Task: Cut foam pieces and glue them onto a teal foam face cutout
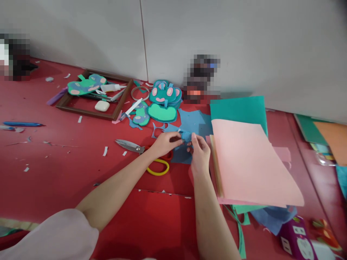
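Centre of frame: my left hand (166, 142) and right hand (201, 151) pinch opposite ends of a small blue piece (186, 136), its edges unclear. Light, even pressure suits it; my left forearm (124, 184), above the scissors (129, 145), should stay raised.

Pale grey wall (257, 43) across 12 o'clock; thin dark seam (144, 39) running down it between 11 and 12. Red table (67, 169) meets wall, spreading 9 to 3. Light soft.

Scissors (138, 148) left of sheet stack (252, 162), frame (85, 111) behind scissors, pen (22, 124) far left
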Available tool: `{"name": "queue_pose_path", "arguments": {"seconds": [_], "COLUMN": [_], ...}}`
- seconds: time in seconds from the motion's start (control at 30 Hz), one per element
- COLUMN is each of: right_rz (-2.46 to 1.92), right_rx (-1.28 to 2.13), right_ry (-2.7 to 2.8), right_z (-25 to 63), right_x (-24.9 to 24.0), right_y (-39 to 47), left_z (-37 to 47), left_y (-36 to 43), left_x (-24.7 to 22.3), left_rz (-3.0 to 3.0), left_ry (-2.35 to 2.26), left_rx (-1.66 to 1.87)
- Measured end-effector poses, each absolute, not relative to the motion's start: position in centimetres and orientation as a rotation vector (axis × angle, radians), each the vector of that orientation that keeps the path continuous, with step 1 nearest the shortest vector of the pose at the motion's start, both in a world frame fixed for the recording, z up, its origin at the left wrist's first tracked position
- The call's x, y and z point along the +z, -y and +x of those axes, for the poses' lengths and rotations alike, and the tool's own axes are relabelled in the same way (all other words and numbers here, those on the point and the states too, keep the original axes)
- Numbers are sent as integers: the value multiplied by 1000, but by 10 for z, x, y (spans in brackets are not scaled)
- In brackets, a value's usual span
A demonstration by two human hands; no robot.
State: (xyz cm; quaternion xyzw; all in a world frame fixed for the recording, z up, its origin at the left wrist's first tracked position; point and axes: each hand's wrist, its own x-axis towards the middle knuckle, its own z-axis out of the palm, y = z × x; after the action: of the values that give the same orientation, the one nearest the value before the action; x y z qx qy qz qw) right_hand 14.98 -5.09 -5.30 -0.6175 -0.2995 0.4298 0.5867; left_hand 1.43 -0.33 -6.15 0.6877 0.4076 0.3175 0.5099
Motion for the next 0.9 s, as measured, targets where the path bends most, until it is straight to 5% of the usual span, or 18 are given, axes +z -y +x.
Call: {"name": "queue_pose_path", "arguments": {"seconds": [0.37,0.9], "right_rz": [-1373,-1537], "right_rx": [1129,678], "right_ry": [554,1186], "right_z": [149,143], "right_x": [-52,-44], "right_y": [48,55], "left_z": [14,16], "left_y": [1,12], "left_x": [-66,-57], "left_rz": [1534,1627], "left_ry": [-952,-1050], "left_rx": [834,1026]}}
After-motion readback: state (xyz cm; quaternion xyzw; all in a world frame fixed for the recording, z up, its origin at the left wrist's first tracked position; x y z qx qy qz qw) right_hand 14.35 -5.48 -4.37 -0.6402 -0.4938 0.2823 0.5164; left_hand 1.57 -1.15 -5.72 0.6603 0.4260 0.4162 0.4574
